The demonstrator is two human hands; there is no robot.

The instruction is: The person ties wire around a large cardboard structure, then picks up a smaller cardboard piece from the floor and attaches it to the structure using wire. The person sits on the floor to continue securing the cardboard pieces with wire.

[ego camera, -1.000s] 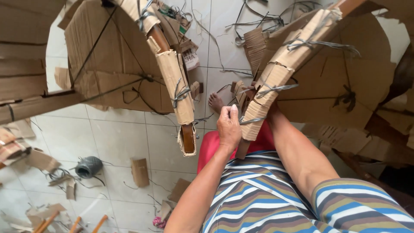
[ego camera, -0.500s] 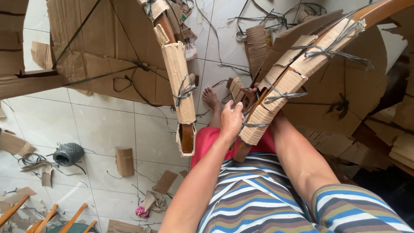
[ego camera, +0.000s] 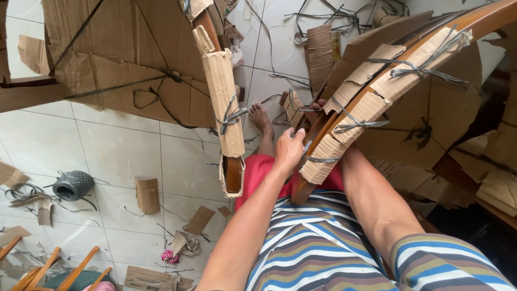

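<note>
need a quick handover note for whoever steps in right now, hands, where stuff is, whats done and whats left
Left hand: gripping the lower end of the curved wooden furniture leg wrapped in brown cardboard and grey strapping.
Right hand: hidden behind that leg; only fingertips show, grip unclear.
Second cardboard-wrapped wooden leg stands just to the left, untouched.
Done: torn cardboard scraps lie on the white tiled floor.
Left: both legs still wrapped and tied.

Glossy varnished wood is being shown on the curved chair leg (ego camera: 468, 19), wrapped in matt, rough corrugated cardboard (ego camera: 371, 89) bound with grey plastic twine (ego camera: 414, 70); the floor tiles (ego camera: 107, 156) are being seen smooth, faintly shiny.
</note>
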